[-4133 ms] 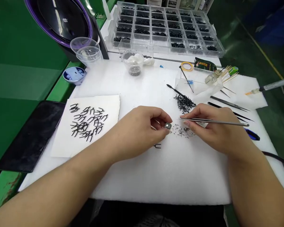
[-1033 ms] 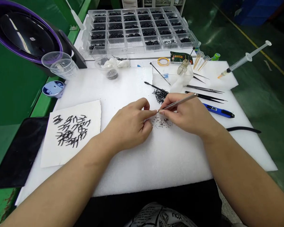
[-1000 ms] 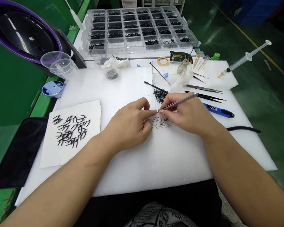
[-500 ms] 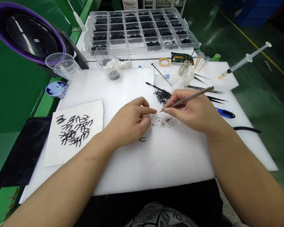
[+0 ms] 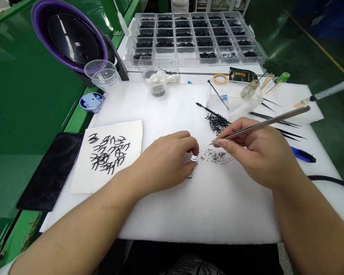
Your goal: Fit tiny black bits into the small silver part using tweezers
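Observation:
My left hand [image 5: 172,162] pinches a small shiny, silvery-clear block [image 5: 194,157] between thumb and fingers; its exact kind is too small to tell. A pair of metal tweezers [image 5: 275,117] lies in my right hand [image 5: 250,151], held like a pen, tips down and pointing left. Whether the tips grip anything I cannot make out. Just below the tips, tiny dark bits [image 5: 218,156] are scattered over the white foam board [image 5: 206,206]. Behind my right hand is a pile of black forked pieces [image 5: 218,123]. One more forked piece [image 5: 190,176] is partly hidden under my left hand.
On the left, a white pad [image 5: 83,179] carries many black forked pieces. A compartment box [image 5: 166,55] stands at the back, beside a purple-rimmed fan [image 5: 74,42]. Spare tweezers [image 5: 289,133], a blue cutter [image 5: 304,154] and a syringe [image 5: 326,93] lie to the right.
The view has swung left, shifting everything rightward. My left hand has gone from a pointing finger to a pinch on the shiny block. My right hand still holds the tweezers.

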The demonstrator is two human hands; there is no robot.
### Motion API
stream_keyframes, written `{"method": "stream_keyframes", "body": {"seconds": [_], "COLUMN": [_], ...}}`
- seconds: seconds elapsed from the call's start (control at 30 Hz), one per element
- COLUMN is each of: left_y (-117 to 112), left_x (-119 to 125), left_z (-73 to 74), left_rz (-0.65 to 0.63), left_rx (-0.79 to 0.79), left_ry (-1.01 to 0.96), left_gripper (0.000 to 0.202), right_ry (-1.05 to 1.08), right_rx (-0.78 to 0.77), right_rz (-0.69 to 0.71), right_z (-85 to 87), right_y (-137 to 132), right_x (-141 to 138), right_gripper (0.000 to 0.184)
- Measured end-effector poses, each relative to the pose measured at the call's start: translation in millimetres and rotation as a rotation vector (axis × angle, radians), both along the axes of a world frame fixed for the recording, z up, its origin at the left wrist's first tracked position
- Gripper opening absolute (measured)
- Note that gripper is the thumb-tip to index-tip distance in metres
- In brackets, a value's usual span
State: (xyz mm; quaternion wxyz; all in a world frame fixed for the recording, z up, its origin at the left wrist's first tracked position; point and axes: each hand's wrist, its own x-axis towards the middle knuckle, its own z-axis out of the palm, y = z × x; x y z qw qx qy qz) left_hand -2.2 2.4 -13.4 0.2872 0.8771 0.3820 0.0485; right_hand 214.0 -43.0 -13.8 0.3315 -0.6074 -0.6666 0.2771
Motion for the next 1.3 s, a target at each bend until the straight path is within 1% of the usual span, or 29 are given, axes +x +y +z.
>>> {"method": "stream_keyframes", "body": {"seconds": [0.1, 0.23, 0.37, 0.47, 0.63, 0.7, 0.83, 0.9, 1.03, 1.1, 1.2, 1.3], "left_y": [-2, -3, -8, -11, -13, -11, -3, 2, 10, 12, 13, 14], "left_x": [2, 0, 1, 2, 3, 3, -2, -6, -18, -22, -26, -27], "left_z": [-4.9, -4.4, 0.4, 2.3, -0.5, -0.5, 5.9, 10.6, 17.2, 19.4, 23.1, 26.5], "left_rz": [0.033, 0.057, 0.104, 0.139, 0.148, 0.174, 0.360, 0.427, 0.471, 0.487, 0.499, 0.502], "left_rx": [-0.011, -0.017, 0.054, 0.107, 0.134, 0.122, 0.045, -0.013, -0.090, -0.081, -0.068, -0.042], "left_ry": [-0.003, -0.027, -0.133, -0.169, -0.174, -0.176, -0.231, -0.262, -0.363, -0.391, -0.376, -0.358], "left_gripper": [0.015, 0.015, 0.011, 0.012, 0.011, 0.010, 0.010, 0.010, 0.011, 0.011, 0.009, 0.009], "right_ry": [0.005, -0.040, -0.057, -0.074, -0.114, -0.120, -0.122, -0.134, -0.175, -0.178, -0.187, -0.143], "right_rx": [-0.009, 0.033, 0.130, 0.203, 0.241, 0.244, 0.255, 0.259, 0.272, 0.293, 0.317, 0.310], "right_rz": [0.044, 0.100, 0.070, 0.041, 0.027, 0.033, 0.026, 0.032, 0.043, 0.057, 0.102, 0.141], "right_z": [-0.1, 1.2, 3.3, 4.8, 5.0, 4.6, 4.7, 4.9, 3.9, 3.2, 3.0, 2.9], "right_y": [-5, -11, -18, -23, -25, -24, -23, -23, -25, -26, -27, -29], "right_x": [-6, -12, -18, -21, -22, -22, -23, -25, -25, -24, -26, -37], "right_gripper": [0.004, 0.006, 0.007, 0.008, 0.012, 0.012, 0.012, 0.014, 0.018, 0.018, 0.016, 0.019]}}
